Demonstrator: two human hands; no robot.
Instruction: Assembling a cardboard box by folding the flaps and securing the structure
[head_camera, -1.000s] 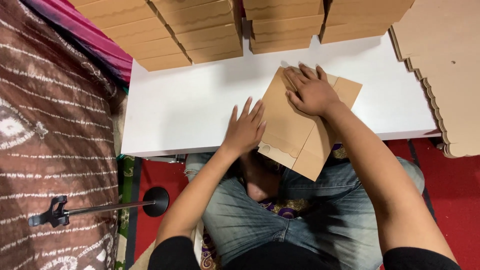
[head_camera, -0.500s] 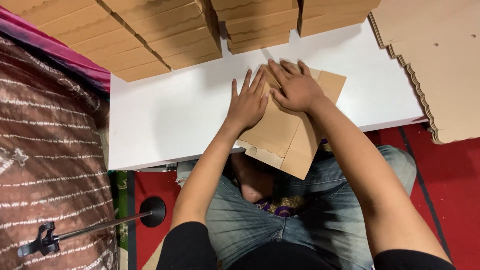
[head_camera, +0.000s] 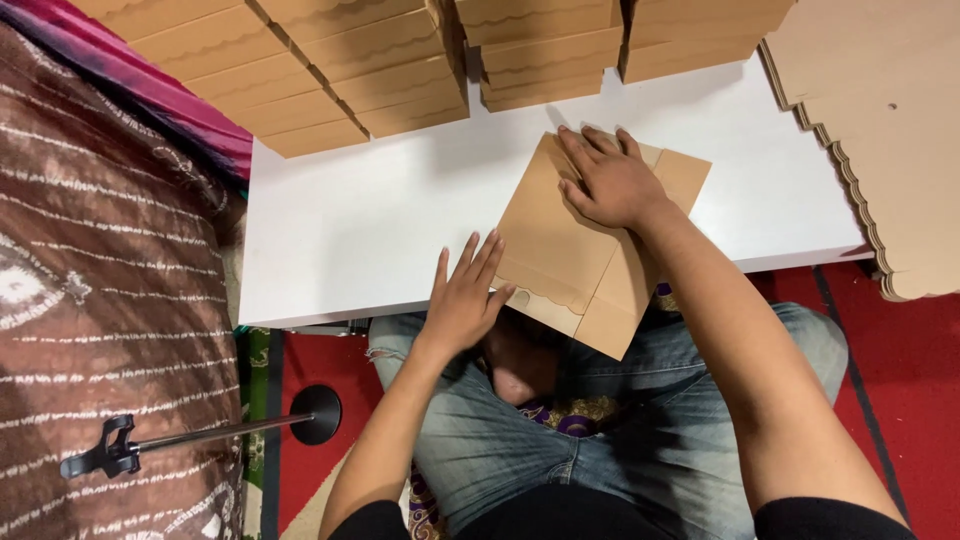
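Cardboard sheet (head_camera: 560, 250) is laid on the white table (head_camera: 350, 230), long axis tilted near-to-far, overhanging the near edge. Right hand (head_camera: 610, 185) is pressed flat, spread; left hand (head_camera: 465, 300) touches its near-left edge, fingers splayed.

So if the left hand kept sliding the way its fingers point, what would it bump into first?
The left hand points up and slightly right, so it would first slide further onto the flat cardboard piece it already touches. Beyond that probably come the stacked cardboard boxes, though depth is unclear.
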